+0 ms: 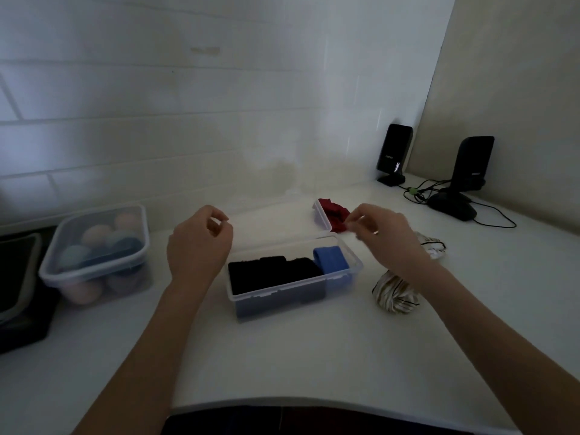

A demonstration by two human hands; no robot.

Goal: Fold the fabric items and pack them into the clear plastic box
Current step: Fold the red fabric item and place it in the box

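White counter [314, 356] | clear plastic box [293, 296], centre, holding folded black pieces [273, 273] and one blue piece [331, 259] | striped fabric [396, 291] right of box, unpacked | right hand [387, 238] seemingly pinching red fabric [337, 215] behind box: lift clear, fold flat first | left hand [197, 246] loosely curled, empty, ready to assist.

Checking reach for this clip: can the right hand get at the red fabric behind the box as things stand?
Probably yes. The right hand hovers right at the red fabric, fingertips at its near edge. The leaning lid stands left of it, not between them.
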